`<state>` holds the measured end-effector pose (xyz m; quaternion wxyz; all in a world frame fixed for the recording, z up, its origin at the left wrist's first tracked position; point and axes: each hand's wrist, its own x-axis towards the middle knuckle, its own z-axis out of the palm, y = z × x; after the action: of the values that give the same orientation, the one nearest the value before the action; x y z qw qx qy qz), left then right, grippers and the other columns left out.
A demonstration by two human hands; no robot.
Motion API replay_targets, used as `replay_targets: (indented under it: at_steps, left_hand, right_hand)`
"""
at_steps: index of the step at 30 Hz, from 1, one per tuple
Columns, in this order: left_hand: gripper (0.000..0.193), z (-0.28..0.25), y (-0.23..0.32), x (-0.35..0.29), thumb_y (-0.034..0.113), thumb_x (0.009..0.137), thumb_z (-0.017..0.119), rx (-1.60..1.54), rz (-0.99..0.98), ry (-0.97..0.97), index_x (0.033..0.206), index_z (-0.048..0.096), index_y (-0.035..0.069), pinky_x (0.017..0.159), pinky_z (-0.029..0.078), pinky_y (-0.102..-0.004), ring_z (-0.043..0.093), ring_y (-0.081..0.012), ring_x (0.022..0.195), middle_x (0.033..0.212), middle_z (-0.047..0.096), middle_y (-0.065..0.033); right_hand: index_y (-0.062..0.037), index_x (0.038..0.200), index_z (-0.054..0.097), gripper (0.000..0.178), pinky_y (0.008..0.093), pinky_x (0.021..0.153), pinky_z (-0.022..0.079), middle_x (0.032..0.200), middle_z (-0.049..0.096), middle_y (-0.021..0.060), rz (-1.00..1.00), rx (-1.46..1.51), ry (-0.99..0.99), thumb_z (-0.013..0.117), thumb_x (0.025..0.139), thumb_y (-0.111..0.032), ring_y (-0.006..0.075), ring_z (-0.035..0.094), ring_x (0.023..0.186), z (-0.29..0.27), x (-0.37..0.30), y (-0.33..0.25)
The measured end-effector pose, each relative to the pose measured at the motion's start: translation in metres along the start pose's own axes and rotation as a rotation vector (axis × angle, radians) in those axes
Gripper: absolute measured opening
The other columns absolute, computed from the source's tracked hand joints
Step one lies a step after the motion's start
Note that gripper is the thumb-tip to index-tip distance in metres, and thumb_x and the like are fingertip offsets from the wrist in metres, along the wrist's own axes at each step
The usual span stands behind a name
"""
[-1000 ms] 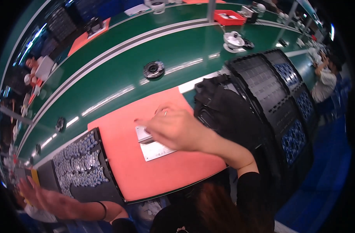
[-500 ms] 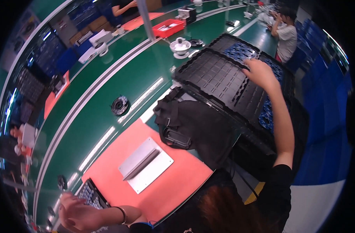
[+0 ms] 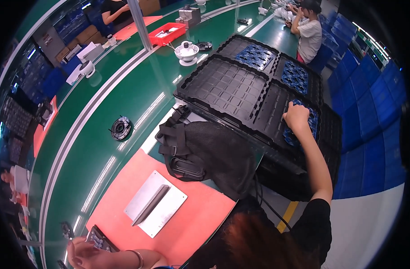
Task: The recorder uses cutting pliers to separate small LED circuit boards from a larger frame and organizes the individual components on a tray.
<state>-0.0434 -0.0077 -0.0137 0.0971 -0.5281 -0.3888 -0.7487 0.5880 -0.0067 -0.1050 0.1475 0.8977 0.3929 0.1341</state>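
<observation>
My right hand (image 3: 297, 117) is closed, knuckles up, over the left edge of a blue patterned panel (image 3: 311, 121) in a black plastic tray (image 3: 227, 85). Its fingertips are hidden, so anything between them cannot be made out. At the lower left, my left hand (image 3: 89, 254) has its fingers curled, beside a small black box of metallic parts (image 3: 101, 238). Whatever it holds does not show. On the salmon mat (image 3: 119, 193) between my arms lies a silver metal plate (image 3: 156, 204) with a raised bar across it.
A black mesh bag (image 3: 214, 148) lies between mat and tray. More blue panels (image 3: 255, 57) sit in the tray's far compartments. A round black part (image 3: 121, 128), a white bowl (image 3: 187, 53) and a red bin (image 3: 168, 34) stand on the green table. One person (image 3: 309, 33) sits at the far right.
My right hand has moved nearer, from the far part of the tray to the near blue panel, and its fingers have drawn in. My left hand stays by the small box. The view has shifted.
</observation>
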Motion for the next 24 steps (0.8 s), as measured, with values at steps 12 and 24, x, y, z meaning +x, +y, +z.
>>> replay_targets:
  at_steps: [12, 24]
  left_hand:
    - [0.052, -0.011, 0.024, 0.017, 0.036, 0.103, 0.044, -0.083, 0.221, 0.147, 0.094, 0.057, -0.014, 0.038, 0.041, -0.0299, 0.046, -0.0189, 0.037, 0.052, 0.053, -0.0137]
    - [0.047, -0.046, 0.007, 0.014, 0.024, 0.101, 0.037, -0.102, 0.004, -0.019, 0.112, 0.06, -0.016, 0.066, 0.044, -0.0387, 0.042, -0.0206, 0.056, 0.06, 0.047, -0.013]
  right_hand:
    - [-0.003, 0.108, 0.064, 0.026, 0.0432, 0.075, 0.059, 0.096, 0.074, 0.0169, 0.009, -0.026, 0.005, 0.058, 0.09, -0.022, 0.0335, 0.072, 0.089, 0.019, 0.009, -0.007]
    - [-0.0043, 0.091, 0.07, 0.014, 0.049, 0.079, 0.054, 0.088, 0.069, 0.0235, -0.083, 0.275, 0.243, 0.061, 0.08, -0.003, 0.0408, 0.068, 0.089, -0.086, -0.005, 0.06]
